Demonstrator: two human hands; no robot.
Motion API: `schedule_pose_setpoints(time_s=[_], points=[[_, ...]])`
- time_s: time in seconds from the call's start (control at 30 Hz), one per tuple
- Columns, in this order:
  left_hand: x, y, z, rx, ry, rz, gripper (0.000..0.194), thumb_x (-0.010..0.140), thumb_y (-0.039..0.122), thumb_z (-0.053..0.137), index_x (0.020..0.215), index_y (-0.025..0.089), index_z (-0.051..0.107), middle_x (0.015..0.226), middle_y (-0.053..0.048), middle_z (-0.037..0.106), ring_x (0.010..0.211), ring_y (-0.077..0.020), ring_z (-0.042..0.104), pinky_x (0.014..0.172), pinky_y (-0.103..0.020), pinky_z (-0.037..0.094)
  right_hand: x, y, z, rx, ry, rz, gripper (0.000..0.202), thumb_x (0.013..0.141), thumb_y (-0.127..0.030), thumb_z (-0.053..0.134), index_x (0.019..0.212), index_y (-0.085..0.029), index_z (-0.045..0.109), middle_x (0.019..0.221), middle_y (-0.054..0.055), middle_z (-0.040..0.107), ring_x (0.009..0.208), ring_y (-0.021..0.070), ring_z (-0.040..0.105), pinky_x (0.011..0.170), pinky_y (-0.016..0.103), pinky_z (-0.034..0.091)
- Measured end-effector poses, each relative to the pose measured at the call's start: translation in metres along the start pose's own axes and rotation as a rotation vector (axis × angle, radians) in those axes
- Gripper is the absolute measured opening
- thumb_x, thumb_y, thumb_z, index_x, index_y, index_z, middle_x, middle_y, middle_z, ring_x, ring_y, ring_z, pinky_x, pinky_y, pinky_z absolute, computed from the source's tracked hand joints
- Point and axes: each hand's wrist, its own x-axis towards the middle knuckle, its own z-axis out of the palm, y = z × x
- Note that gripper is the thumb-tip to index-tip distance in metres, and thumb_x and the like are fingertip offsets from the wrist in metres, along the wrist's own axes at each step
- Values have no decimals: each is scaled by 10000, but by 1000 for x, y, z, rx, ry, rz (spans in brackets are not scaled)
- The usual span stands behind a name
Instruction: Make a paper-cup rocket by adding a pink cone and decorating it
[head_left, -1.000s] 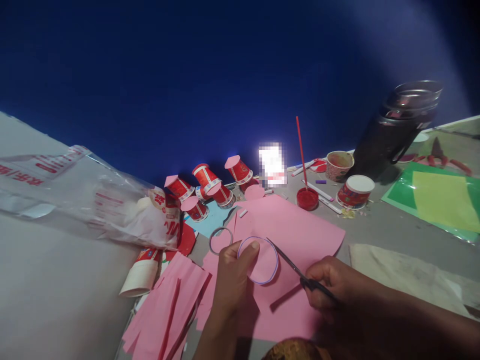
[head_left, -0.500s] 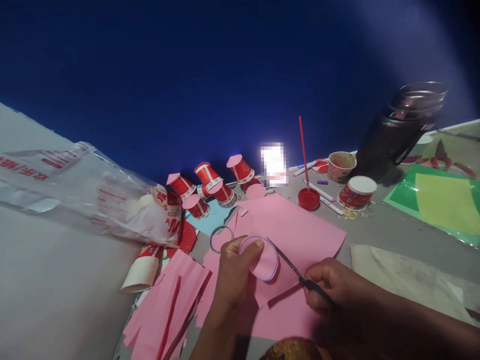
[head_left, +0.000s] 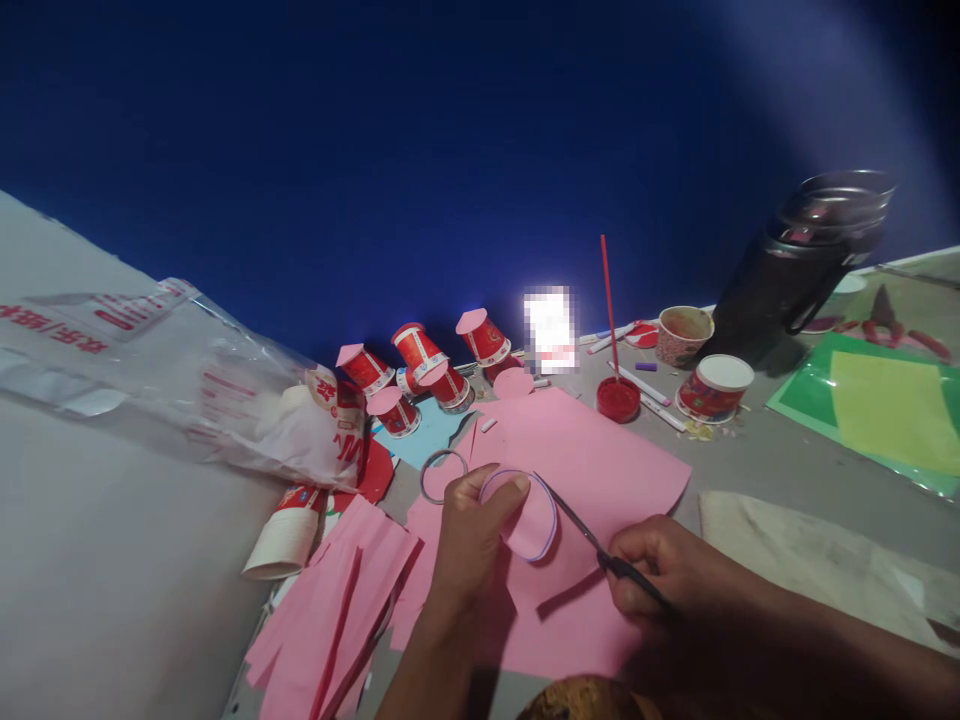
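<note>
- Pink paper disc (head_left: 529, 530), outlined in blue, held over a pink sheet (head_left: 615, 450) on a grey table (head_left: 772, 445).
- The person's left hand (head_left: 474, 525) is nearly closed, pinching the disc between thumb and fingers.
- The right hand (head_left: 652, 565) is curled round the handles of black scissors (head_left: 606, 560), whose tips reach the disc's upper right edge.
- Beyond the hands stand red cups (head_left: 487, 342), several topped with pink paper.
- Far right, a dark flask (head_left: 784, 270).
</note>
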Motion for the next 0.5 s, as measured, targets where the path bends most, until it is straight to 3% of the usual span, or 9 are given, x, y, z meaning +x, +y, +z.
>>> schedule_pose_setpoints(time_s=[0.23, 0.5], points=[[4, -3, -4, 19, -20, 2, 407, 674, 415, 864, 577, 169, 554, 565, 51, 417, 558, -91, 358, 546, -233, 309, -7, -2, 9, 156, -9, 73, 194, 577, -213, 640, 518, -215, 455, 393, -92, 405, 390, 64, 350, 397, 196, 167], [4, -5, -9, 74, -93, 2, 439, 696, 439, 845, 564, 178, 517, 567, 53, 374, 559, -93, 325, 550, -248, 277, -13, -9, -3, 52, -95, 23, 140, 637, -195, 666, 506, -159, 632, 413, -28, 530, 421, 82, 391, 406, 202, 203]])
